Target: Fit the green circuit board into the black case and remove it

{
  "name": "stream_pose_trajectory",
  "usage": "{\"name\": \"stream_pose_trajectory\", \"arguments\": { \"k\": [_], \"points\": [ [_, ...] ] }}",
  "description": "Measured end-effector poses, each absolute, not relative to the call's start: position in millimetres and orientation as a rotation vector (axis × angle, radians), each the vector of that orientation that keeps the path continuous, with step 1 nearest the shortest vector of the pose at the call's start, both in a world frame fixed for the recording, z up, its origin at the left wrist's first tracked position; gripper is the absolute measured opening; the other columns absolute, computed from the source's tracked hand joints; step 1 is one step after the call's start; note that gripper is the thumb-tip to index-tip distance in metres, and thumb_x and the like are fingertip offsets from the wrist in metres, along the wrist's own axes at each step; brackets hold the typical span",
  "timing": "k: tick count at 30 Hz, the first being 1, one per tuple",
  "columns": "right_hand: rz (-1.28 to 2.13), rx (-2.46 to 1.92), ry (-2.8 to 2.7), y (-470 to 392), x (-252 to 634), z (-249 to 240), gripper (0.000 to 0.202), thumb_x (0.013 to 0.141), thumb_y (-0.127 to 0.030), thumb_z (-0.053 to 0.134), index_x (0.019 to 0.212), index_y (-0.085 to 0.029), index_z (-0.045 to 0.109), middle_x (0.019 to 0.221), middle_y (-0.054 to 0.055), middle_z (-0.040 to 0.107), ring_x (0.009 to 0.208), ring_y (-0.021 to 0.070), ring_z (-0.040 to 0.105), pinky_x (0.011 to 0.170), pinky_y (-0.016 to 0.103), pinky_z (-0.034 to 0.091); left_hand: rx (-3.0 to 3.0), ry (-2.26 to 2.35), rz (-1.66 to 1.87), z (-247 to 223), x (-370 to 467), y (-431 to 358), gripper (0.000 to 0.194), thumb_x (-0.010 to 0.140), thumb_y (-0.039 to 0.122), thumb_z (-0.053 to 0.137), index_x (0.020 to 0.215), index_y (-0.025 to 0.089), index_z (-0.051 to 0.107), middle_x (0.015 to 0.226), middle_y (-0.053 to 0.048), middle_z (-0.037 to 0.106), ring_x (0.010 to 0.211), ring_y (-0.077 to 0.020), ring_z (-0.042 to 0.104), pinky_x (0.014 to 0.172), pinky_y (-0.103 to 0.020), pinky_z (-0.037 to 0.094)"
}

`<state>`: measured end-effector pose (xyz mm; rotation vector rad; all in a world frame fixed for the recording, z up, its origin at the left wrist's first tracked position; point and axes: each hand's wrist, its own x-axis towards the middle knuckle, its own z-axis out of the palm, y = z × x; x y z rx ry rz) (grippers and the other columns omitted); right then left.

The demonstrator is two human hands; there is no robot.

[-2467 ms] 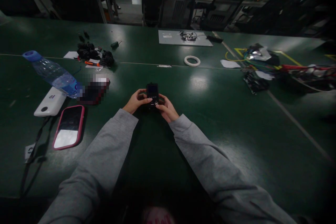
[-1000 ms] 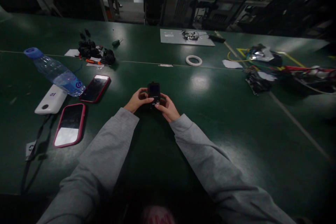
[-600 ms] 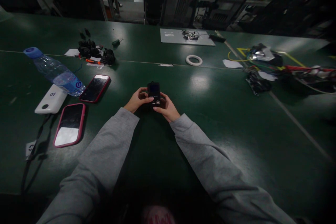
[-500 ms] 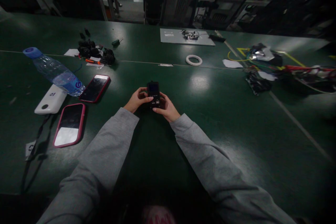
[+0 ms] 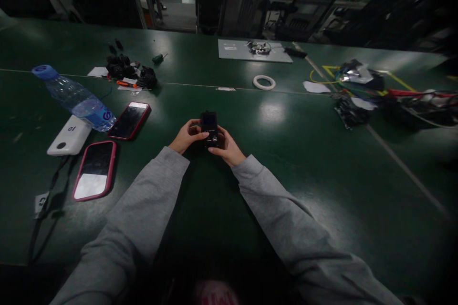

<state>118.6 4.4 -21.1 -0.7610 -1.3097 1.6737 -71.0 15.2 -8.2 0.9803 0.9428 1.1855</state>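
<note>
A small black handheld device (image 5: 210,124) with a dark screen and a few buttons is between my two hands over the green table (image 5: 214,190). My left hand (image 5: 188,136) grips its left side, the thumb lying across the front near the buttons. On the other side, my right hand (image 5: 229,147) holds the right edge, with its thumb at the lower corner. The fingers behind the device are partly hidden. What the screen shows is too dark to read.
To the left are a tilted water bottle (image 5: 77,97), a white power bank (image 5: 69,137) with a cable and two red-cased phones (image 5: 129,120). Farther back are black parts (image 5: 130,71), a screwdriver (image 5: 159,58), a tape roll (image 5: 264,82) and a grey panel (image 5: 232,51). Wires (image 5: 361,76) lie right.
</note>
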Motion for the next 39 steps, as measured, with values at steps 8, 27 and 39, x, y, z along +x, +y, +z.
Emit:
{"name": "stream_pose_trajectory", "arguments": {
  "k": [8, 27, 39],
  "points": [
    [1.676, -0.739, -1.291, 3.9, 118.3, -21.3, 0.096, 0.058, -0.033, 0.087, 0.138, -0.027, 0.035, 0.119, 0.006, 0.053, 0.113, 0.0229, 0.054, 0.106, 0.047, 0.043, 0.992, 0.945, 1.174, -7.4, -71.5, 14.5, 0.061, 0.059, 0.025, 0.086, 0.111, 0.019, 0.055, 0.087, 0.000, 0.061, 0.085, -0.0158, 0.063, 0.083, -0.035, 0.048],
    [1.674, -0.769, -1.281, 3.2, 116.9, -21.7, 0.097, 0.057, -0.033, 0.087, 0.137, -0.028, 0.033, 0.117, 0.005, 0.056, 0.106, 0.0216, 0.058, 0.102, 0.046, 0.046, 1.018, 0.959, 1.165, -7.5, -70.8, 14.6, 0.064, 0.056, 0.029, 0.087, 0.111, 0.019, 0.055, 0.085, 0.001, 0.060, 0.081, -0.0144, 0.061, 0.081, -0.034, 0.048],
    [1.712, -0.796, -1.229, 2.2, 116.7, -14.8, 0.091, 0.057, -0.034, 0.082, 0.136, -0.027, 0.037, 0.114, 0.005, 0.058, 0.109, 0.0225, 0.057, 0.106, 0.046, 0.043, 0.999, 0.958, 1.167, -6.8, -70.6, 13.6, 0.062, 0.058, 0.028, 0.086, 0.110, 0.020, 0.054, 0.083, 0.002, 0.058, 0.081, -0.0141, 0.060, 0.082, -0.034, 0.047]
  ]
}}
